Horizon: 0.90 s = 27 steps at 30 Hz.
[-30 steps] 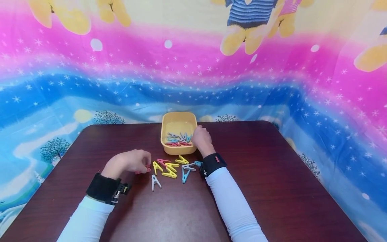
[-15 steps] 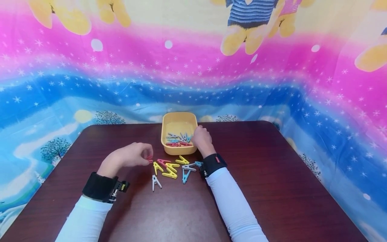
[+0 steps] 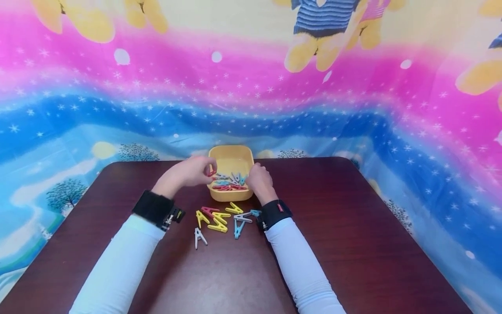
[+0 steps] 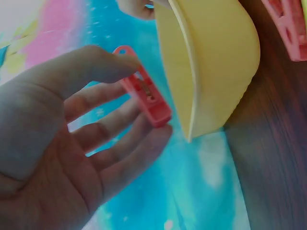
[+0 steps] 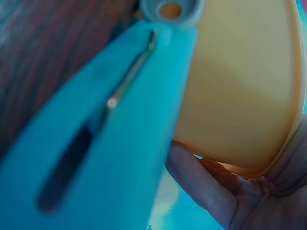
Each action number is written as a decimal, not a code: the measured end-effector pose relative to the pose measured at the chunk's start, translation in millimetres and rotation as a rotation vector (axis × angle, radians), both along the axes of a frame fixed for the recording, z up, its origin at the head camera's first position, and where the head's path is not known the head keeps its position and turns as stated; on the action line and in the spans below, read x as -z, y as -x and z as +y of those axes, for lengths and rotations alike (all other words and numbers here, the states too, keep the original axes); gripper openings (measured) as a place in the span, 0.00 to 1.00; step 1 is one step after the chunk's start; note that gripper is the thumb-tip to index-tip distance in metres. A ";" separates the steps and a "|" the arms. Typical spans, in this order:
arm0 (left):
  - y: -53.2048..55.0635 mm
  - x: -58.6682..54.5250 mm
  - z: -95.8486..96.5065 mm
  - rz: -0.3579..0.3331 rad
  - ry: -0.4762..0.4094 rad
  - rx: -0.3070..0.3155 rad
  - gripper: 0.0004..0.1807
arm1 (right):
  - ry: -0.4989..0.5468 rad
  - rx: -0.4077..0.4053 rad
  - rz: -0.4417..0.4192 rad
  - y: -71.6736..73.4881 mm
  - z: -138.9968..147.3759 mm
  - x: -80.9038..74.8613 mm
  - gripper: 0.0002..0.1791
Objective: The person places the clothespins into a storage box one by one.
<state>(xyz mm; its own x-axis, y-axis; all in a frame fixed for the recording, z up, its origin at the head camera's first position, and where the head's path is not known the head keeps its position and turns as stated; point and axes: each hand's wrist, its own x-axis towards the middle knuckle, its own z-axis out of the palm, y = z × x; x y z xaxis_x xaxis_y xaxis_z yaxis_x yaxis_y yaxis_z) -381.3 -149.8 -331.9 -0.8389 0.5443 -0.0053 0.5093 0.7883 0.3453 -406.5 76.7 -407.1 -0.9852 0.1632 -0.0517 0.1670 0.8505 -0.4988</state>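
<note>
A red clothespin [image 4: 152,103] is pinched between the thumb and fingers of my left hand [image 3: 188,172], which is raised at the left rim of a yellow plastic tub [image 3: 231,196]. In the left wrist view the clothespin hangs just outside the tub's wall. My right hand [image 3: 260,179] grips the tub's right rim; in the right wrist view its fingers [image 5: 199,179] lie along the outer wall. Inside the tub lie several red, grey and blue clothespins [image 3: 231,187].
In front of the tub several loose clothespins lie on the dark wooden table [image 3: 353,244]: yellow ones [image 3: 218,225], a red one [image 3: 208,212], grey ones [image 3: 200,238] and blue ones [image 3: 238,229]. A blue clothespin [image 5: 139,129] looms close to the right wrist camera. A patterned cloth [image 3: 251,96] hangs behind.
My left hand has lifted the red clothespin from the table's left side and carried it up and right to the tub's rim. My right hand stays on the tub.
</note>
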 end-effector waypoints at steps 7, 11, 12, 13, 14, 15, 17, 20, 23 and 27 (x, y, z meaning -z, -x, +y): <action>48.4 10.0 23.9 0.072 0.088 -0.038 0.20 | -0.005 0.008 -0.016 -0.9 -1.7 0.1 0.29; 69.3 17.8 35.4 0.145 0.117 -0.032 0.19 | -0.009 0.006 -0.009 -1.2 -1.7 -1.6 0.29; 73.9 20.0 38.1 0.163 0.128 -0.031 0.19 | -0.011 0.004 -0.004 -1.0 -1.7 -1.9 0.28; 78.1 22.6 41.2 0.178 0.143 -0.031 0.18 | -0.010 0.002 -0.002 -0.9 -1.5 -1.9 0.28; 80.4 24.6 44.4 0.191 0.159 -0.031 0.17 | -0.009 0.001 0.000 -0.7 -1.5 -1.9 0.27; 82.2 26.7 47.1 0.202 0.176 -0.028 0.17 | -0.009 -0.001 0.001 -0.3 -1.4 -1.7 0.27; 84.4 31.7 51.7 0.211 0.198 -0.035 0.16 | -0.009 -0.003 0.002 0.0 -1.6 -1.5 0.27; 82.4 36.8 55.9 0.229 0.222 -0.038 0.17 | -0.007 -0.003 -0.001 0.5 -1.9 -1.1 0.27; 80.9 40.7 57.9 0.245 0.226 -0.046 0.16 | -0.006 -0.003 -0.007 0.9 -1.6 -1.0 0.27; 81.4 44.8 59.4 0.231 0.210 -0.050 0.15 | -0.004 0.000 -0.008 1.5 -0.3 -0.9 0.27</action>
<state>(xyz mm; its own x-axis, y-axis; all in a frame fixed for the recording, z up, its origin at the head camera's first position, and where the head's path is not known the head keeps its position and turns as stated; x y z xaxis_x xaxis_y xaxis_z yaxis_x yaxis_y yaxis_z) -462.7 -90.4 -376.8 -0.8565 0.5099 0.0805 0.5144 0.8560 0.0517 -408.0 76.4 -406.2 -0.9848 0.1637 -0.0589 0.1712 0.8525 -0.4939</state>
